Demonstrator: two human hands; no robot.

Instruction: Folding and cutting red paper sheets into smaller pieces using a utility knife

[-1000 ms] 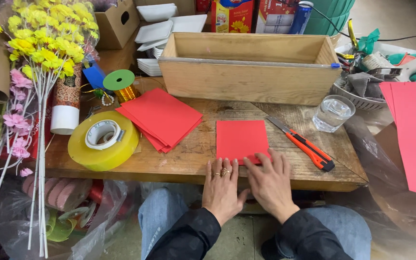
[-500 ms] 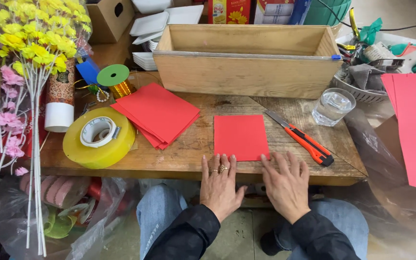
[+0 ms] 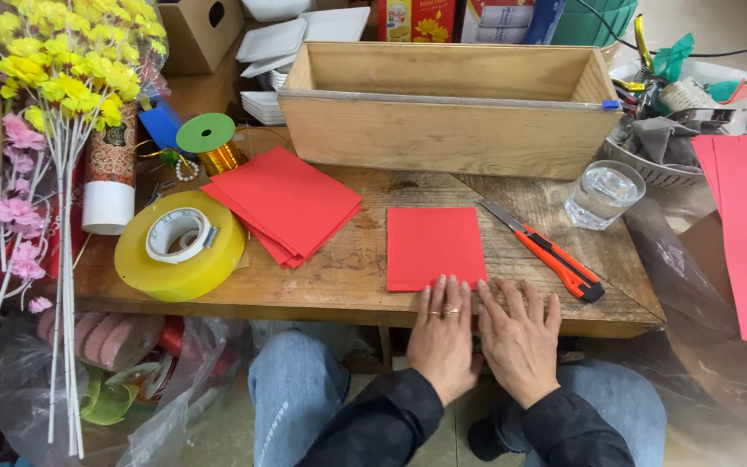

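While both hands lay flat with fingers spread at the near edge of the wooden table (image 3: 339, 285), the left hand (image 3: 443, 342) touched the bottom edge of a single red sheet (image 3: 436, 247) with its fingertips, and the right hand (image 3: 520, 342) rested just beside it, holding nothing. The step looked like squaring the sheet before working it; a next move would call for a firm pinch on its thin, smooth edge. Just right of the right hand lay an orange box cutter (image 3: 551, 255), blade out. Beyond it stood a clear glass (image 3: 603, 195). Left of the hands were a stack of red sheets (image 3: 283, 203) and a glossy yellow tape roll (image 3: 179, 244); ahead, a rough plank box (image 3: 447, 130).
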